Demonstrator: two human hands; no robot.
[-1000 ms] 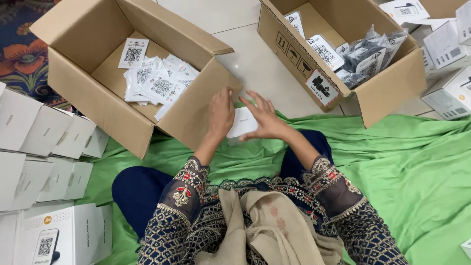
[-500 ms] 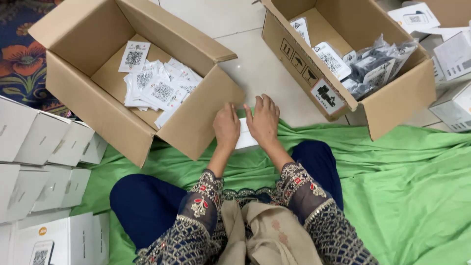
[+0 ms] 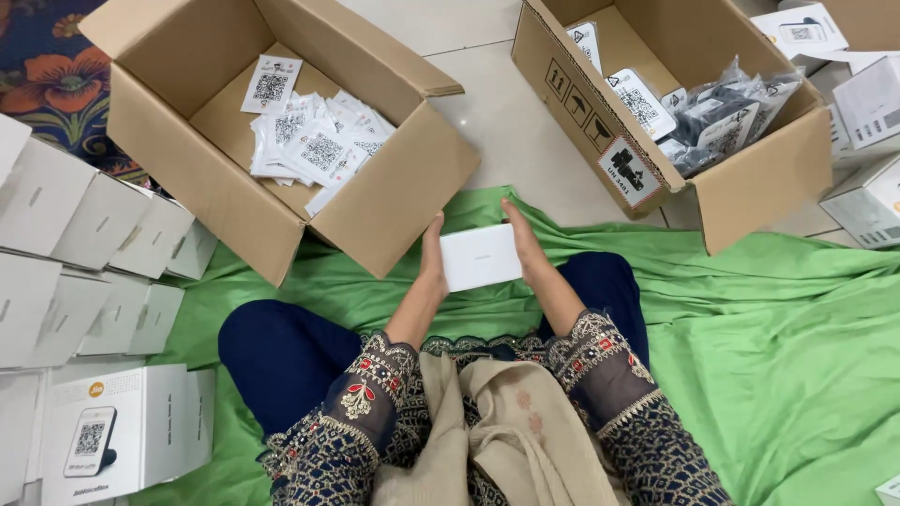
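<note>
A small white rectangular box (image 3: 480, 256) sits between my two hands, just above the green cloth (image 3: 750, 328) in front of my lap. My left hand (image 3: 433, 253) presses its left end and my right hand (image 3: 521, 240) presses its right end, fingers straight along the sides. The box's plain top faces the camera. Right beside my left hand stands the corner of an open cardboard carton (image 3: 375, 201) that holds several white leaflets with square codes (image 3: 314, 145).
A second open carton (image 3: 750, 187) at the upper right holds code cards and several grey plastic bags (image 3: 722, 117). Rows of white boxes (image 3: 84, 253) lie at the left, more white boxes (image 3: 867, 103) at the right edge. A patterned rug (image 3: 56, 84) shows at the top left.
My hands drew back toward my lap with the white box and now show its whole top; before, they covered most of it near the carton's corner.
</note>
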